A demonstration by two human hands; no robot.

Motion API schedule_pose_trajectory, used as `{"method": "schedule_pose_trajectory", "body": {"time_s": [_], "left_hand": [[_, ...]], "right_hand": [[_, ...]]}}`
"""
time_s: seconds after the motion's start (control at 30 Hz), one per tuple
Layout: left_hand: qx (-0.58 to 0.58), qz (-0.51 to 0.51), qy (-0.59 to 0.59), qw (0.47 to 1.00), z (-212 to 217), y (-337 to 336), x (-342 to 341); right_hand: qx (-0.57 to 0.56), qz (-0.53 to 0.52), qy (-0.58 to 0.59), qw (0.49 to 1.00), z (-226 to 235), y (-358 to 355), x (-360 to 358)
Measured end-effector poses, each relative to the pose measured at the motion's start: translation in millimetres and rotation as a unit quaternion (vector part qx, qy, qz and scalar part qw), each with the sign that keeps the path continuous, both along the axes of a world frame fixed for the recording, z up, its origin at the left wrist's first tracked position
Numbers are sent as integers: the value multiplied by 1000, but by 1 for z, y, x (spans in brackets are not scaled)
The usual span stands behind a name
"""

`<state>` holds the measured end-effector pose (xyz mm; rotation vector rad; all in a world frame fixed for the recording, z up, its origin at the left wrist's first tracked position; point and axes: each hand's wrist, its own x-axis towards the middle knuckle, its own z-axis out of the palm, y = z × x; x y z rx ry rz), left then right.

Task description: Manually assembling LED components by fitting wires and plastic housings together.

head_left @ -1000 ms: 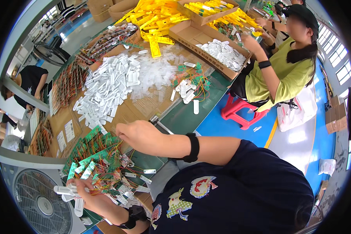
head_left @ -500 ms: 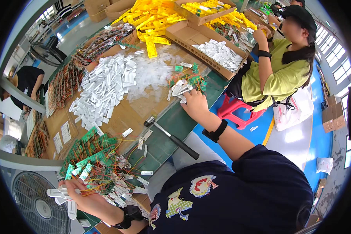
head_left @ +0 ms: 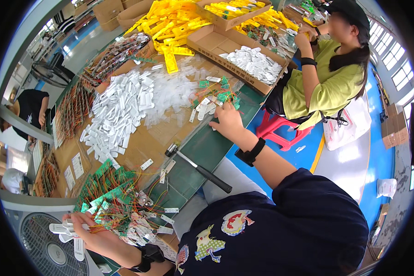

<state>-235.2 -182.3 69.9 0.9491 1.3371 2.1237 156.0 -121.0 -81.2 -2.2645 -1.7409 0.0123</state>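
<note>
My left hand (head_left: 88,233) is at the lower left, closed around several white elongated plastic casings (head_left: 73,232) that stick out past its fingers. Beside it lies a tangle of green circuit boards (head_left: 108,191) with red and yellow wires. My right hand (head_left: 230,123) is over the table's right edge, thumb spread from the fingers, its palm facing down. Its fingertips are by a small group of white casings (head_left: 203,109) and wired green boards (head_left: 225,96); whether they touch a piece is hard to see. A hammer (head_left: 200,169) with a black handle lies between my hands.
White casings (head_left: 119,110) form a large heap mid-table, beside clear plastic pieces (head_left: 170,94). Yellow plastic parts (head_left: 170,27) and a cardboard tray (head_left: 207,43) lie behind. A co-worker (head_left: 326,78) sits at right by a red stool (head_left: 280,131). A fan (head_left: 55,250) stands lower left.
The white casings by my right hand now lie more spread out, and its thumb has moved away from them. My left hand keeps its casings. The whole view has shifted slightly.
</note>
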Motion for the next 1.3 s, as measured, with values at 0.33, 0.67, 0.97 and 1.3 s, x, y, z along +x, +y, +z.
{"method": "schedule_pose_trajectory", "body": {"time_s": [0.33, 0.67, 0.97, 1.3], "left_hand": [[6, -39, 3, 999, -11, 2, 1], [-14, 0, -19, 1000, -9, -7, 6], [-21, -11, -39, 999, -15, -18, -13], [-27, 6, -64, 998, -16, -20, -8]], "right_hand": [[-60, 160, 103, 980, -2, -20, 18], [-60, 310, -16, 949, -2, -12, 42], [73, 262, 252, 928, 53, 10, 50], [343, 51, 257, 902, 140, 32, 40]]}}
